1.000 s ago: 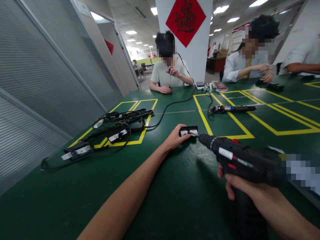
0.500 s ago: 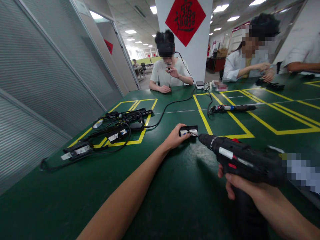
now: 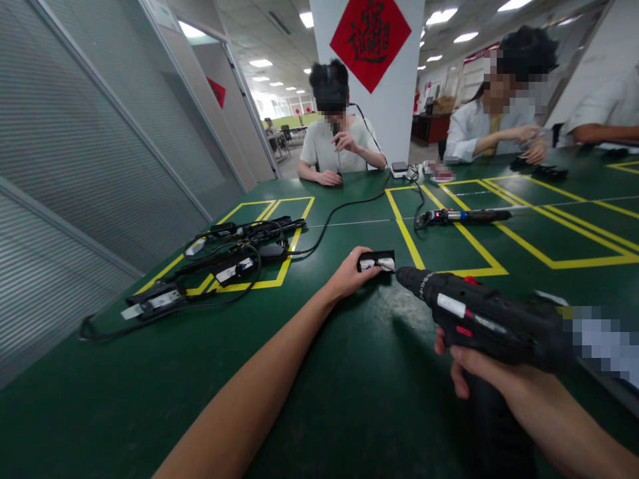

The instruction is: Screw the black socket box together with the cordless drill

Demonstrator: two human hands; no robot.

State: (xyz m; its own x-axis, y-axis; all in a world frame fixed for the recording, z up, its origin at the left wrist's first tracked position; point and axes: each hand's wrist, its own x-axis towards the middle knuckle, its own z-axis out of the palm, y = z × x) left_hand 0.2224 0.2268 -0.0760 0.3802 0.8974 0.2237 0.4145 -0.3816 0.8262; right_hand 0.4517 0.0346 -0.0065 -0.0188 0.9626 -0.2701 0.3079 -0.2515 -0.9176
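My left hand (image 3: 353,271) grips a small black case with white inside (image 3: 383,258) by its left end, on the green table (image 3: 359,372). Wrapped round the handle of a black cordless drill (image 3: 492,319) is my right hand (image 3: 492,369). The drill's chuck points left, and its thin bit reaches the right side of the small case. Whether the bit touches a screw there is too small to tell. The lower part of the drill's handle is dark and partly hidden by my hand.
Black devices with tangled cables (image 3: 244,259) lie at the left, within yellow tape markings. A soldering-iron-like tool (image 3: 469,216) lies beyond the drill. A person (image 3: 339,140) sits across the table, another person (image 3: 499,126) at the right. A blurred-out item (image 3: 606,342) lies far right.
My hands, the small case and the drill stay in the same place. The person across has lowered a raised hand slightly, with a dark slim tool in it.
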